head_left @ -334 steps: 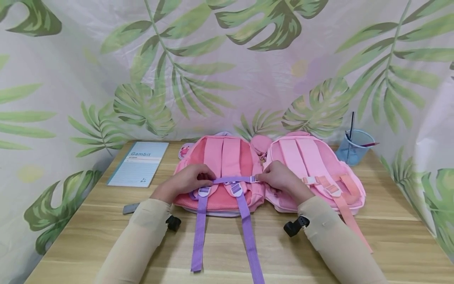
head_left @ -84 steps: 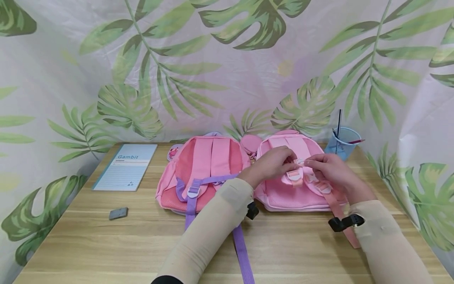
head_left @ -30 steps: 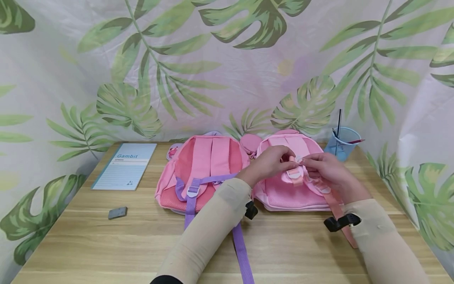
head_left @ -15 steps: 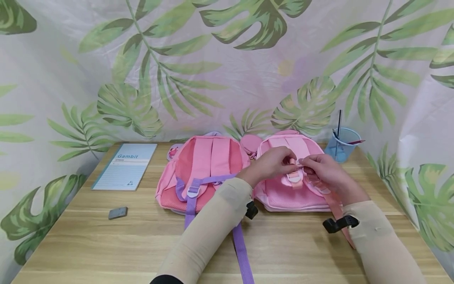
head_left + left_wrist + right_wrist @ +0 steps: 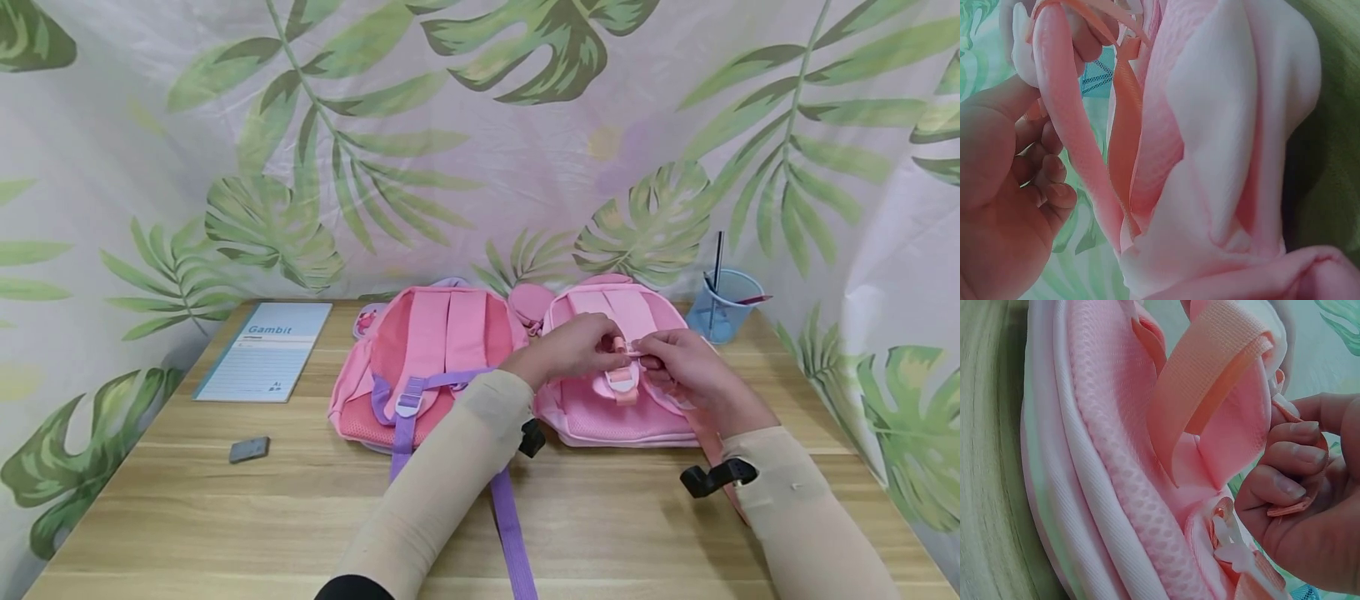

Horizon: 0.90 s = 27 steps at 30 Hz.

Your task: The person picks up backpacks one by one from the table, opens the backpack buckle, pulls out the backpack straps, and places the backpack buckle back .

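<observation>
The pink backpack [image 5: 592, 423] on the right lies with its back panel up, a white strap adjuster [image 5: 621, 381] on its lifted shoulder strap. My left hand [image 5: 581, 346] pinches the peach chest strap with thumb and forefinger; its exact grip is partly hidden in the left wrist view, beside the padded shoulder strap [image 5: 1063, 106]. Close by, my right hand [image 5: 686, 367] holds the other end of that strap, its fingers curled round the peach webbing [image 5: 1291, 509] in the right wrist view. The hands nearly touch, and they cover most of the buckle.
Beside it lies the pink-and-coral backpack [image 5: 427, 321] with purple straps [image 5: 512, 533], partly under my left forearm. A notebook [image 5: 262, 358] and a grey eraser [image 5: 249, 450] are at left on the wooden table [image 5: 225, 533]. A blue pen cup [image 5: 722, 317] stands behind at right.
Both hands have gone from the left backpack's purple strap to the right backpack's peach one. The purple strap still runs across. Over the last second, the hands sank slightly and the adjuster dropped a little.
</observation>
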Tool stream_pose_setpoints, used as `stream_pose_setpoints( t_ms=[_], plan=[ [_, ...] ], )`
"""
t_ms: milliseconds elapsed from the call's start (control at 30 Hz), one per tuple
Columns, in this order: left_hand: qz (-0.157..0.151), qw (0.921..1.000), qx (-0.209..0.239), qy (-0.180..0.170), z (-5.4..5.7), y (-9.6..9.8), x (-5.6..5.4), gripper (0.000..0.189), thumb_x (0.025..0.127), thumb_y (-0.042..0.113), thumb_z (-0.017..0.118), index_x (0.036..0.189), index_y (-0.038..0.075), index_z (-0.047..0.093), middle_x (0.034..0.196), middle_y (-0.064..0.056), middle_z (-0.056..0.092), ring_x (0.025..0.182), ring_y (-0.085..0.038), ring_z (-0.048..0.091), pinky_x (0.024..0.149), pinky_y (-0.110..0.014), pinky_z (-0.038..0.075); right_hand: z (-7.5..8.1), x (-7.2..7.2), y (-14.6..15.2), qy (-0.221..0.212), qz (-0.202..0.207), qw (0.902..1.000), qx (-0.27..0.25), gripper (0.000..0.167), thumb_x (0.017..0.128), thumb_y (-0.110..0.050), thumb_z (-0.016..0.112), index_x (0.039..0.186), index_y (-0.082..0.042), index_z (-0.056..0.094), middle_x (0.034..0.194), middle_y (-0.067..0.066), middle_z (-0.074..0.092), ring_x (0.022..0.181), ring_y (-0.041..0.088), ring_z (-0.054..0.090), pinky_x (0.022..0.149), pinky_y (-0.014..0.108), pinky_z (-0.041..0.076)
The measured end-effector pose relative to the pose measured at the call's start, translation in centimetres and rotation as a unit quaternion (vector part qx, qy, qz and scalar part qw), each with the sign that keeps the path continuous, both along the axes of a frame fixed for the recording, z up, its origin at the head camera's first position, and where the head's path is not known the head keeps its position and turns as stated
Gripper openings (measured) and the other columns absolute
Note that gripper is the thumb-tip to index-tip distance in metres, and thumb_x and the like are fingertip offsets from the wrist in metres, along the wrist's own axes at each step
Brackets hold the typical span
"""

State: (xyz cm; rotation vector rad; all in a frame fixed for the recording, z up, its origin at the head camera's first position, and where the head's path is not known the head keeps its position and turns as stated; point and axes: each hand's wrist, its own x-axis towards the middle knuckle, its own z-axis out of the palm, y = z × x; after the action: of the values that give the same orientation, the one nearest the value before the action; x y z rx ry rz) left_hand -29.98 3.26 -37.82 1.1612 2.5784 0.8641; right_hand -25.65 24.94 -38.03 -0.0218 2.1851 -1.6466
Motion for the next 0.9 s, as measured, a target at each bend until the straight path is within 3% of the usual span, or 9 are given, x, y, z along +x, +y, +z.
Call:
stream_pose_setpoints(
  t_ms=[300,500,733,900],
  plan=[
    [-0.013,0.9998,-0.009,-0.010,-0.5,0.1,-0.1,0.019,0.105,0.025,0.071,0.105,0.006,0.070,0.091,0.001,0.063,0.083,-0.009,0.055,0.077,-0.018,0.044,0.2,0.2,0.1,-0.006,0.001,0.9974,-0.072,0.030,0.115,-0.020,0.047,0.095,-0.013,0.068,0.070,-0.006,0.048,0.057,0.006,0.040,0.053,0.021,0.033],
    [-0.007,0.9998,-0.009,-0.015,-1.1,0.1,0.0,0.020,0.105,0.025,0.071,0.101,0.006,0.069,0.089,0.001,0.060,0.082,-0.010,0.053,0.077,-0.019,0.043,0.3,0.3,0.3,-0.004,0.001,0.9963,-0.085,0.032,0.115,-0.021,0.048,0.092,-0.015,0.068,0.070,-0.006,0.049,0.058,0.006,0.042,0.053,0.021,0.035],
    [0.003,0.9999,-0.002,-0.009,-0.9,0.0,0.3,0.021,0.105,0.027,0.073,0.108,0.007,0.074,0.094,0.000,0.067,0.085,-0.009,0.058,0.081,-0.020,0.047,0.4,0.5,0.6,0.001,-0.003,0.9958,-0.092,0.032,0.115,-0.023,0.050,0.092,-0.018,0.072,0.072,-0.006,0.051,0.059,0.008,0.043,0.054,0.021,0.037],
    [0.023,0.9995,0.012,-0.015,-0.5,-0.3,0.5,0.034,0.104,0.033,0.074,0.125,0.007,0.070,0.106,-0.001,0.068,0.093,-0.010,0.060,0.084,-0.019,0.049,0.3,0.5,0.6,0.006,-0.009,0.9967,-0.081,0.030,0.114,-0.025,0.051,0.093,-0.017,0.071,0.073,-0.005,0.051,0.060,0.008,0.045,0.054,0.022,0.038]
  ],
)
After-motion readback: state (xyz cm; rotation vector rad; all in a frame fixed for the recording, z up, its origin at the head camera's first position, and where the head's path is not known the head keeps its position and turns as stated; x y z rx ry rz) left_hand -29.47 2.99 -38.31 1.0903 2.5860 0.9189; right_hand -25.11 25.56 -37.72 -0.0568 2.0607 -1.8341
